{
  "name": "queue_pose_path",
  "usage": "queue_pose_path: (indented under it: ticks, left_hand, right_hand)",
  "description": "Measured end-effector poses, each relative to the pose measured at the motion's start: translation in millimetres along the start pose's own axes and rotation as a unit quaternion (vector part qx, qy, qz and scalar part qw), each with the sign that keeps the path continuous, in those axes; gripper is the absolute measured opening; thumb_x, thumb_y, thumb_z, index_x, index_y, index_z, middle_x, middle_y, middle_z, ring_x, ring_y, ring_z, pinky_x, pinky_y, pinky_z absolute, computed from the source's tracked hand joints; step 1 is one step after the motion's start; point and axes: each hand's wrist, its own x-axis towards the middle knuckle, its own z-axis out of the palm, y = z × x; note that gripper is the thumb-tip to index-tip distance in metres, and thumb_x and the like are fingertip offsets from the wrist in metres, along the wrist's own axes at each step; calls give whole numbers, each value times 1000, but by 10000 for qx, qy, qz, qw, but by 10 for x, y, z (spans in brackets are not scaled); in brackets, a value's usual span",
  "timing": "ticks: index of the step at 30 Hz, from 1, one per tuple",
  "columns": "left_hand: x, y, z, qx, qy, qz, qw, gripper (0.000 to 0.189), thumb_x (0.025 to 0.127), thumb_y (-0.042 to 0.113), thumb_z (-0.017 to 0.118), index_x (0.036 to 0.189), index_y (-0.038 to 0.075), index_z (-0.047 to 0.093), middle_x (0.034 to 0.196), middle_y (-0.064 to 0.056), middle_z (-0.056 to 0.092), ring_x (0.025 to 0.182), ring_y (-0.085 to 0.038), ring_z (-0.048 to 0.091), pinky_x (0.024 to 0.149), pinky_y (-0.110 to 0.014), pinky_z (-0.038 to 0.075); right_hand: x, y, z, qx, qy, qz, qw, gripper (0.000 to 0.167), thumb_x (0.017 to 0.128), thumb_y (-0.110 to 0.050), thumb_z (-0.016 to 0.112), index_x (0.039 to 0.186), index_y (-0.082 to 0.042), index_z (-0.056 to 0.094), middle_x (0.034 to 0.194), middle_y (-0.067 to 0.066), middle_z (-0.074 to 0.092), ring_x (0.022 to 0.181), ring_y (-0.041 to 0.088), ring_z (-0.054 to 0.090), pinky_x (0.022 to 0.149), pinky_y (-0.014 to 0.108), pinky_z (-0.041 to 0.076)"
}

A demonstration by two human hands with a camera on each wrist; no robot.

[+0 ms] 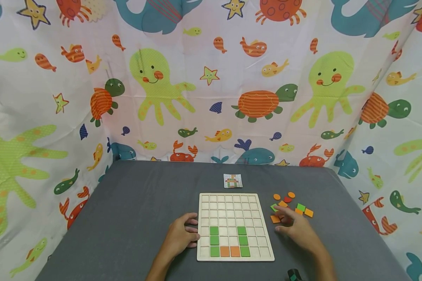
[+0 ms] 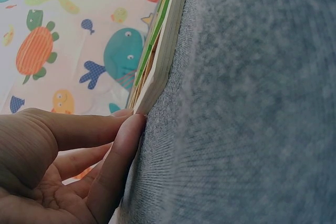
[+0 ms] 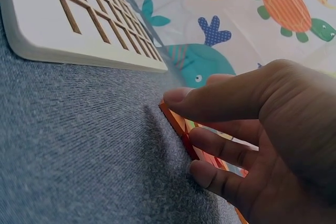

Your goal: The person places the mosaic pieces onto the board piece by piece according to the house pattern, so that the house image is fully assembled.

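Note:
A pale wooden grid board [image 1: 228, 212] lies on the grey cloth. Two green columns stand in its lower rows, with two orange tiles [image 1: 229, 251] between them at the bottom. My left hand [image 1: 178, 236] is at the board's left edge, its thumb and a finger gripping the rim in the left wrist view. To the right of the board, my right hand [image 1: 297, 228] hovers low over loose tiles, fingers loosely bent and apart. In the right wrist view its fingertips are close to an orange tile [image 3: 173, 116] and a red piece [image 3: 190, 147]. Some tiles are hidden under that hand.
Loose orange, green and red pieces, among them a round orange one [image 1: 291, 194] and a green square [image 1: 301, 207], spread around my right hand. Behind the board lies a small pattern card [image 1: 233, 181]. A dark object [image 1: 294, 274] sits at the front edge. A sea-animal curtain [image 1: 211, 117] encloses the table.

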Motion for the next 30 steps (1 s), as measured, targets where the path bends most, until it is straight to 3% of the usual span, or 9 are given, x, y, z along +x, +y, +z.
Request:
queue_pose_path:
  ticks: [22, 30]
  left_hand:
    - [4, -5, 1, -16, -14, -24, 10000, 70, 77, -15, 80, 143, -2, 61, 122, -18, 68, 93, -22, 72, 57, -38, 65]
    - [2, 6, -2, -17, -21, 2, 10000, 70, 76, -16, 79, 143, -3, 60, 122, -19, 68, 92, -22, 72, 57, -38, 65]
  right_hand:
    - [58, 49, 43, -501, 168, -234, 9983, 55, 84, -1, 86, 136, -9, 69, 101, 0, 71, 85, 15, 60, 70, 24, 50]
    - [57, 28, 44, -208, 188, -163, 9995, 55, 86, -4, 86, 138, -8, 68, 103, 2, 71, 87, 16, 61, 71, 23, 52]
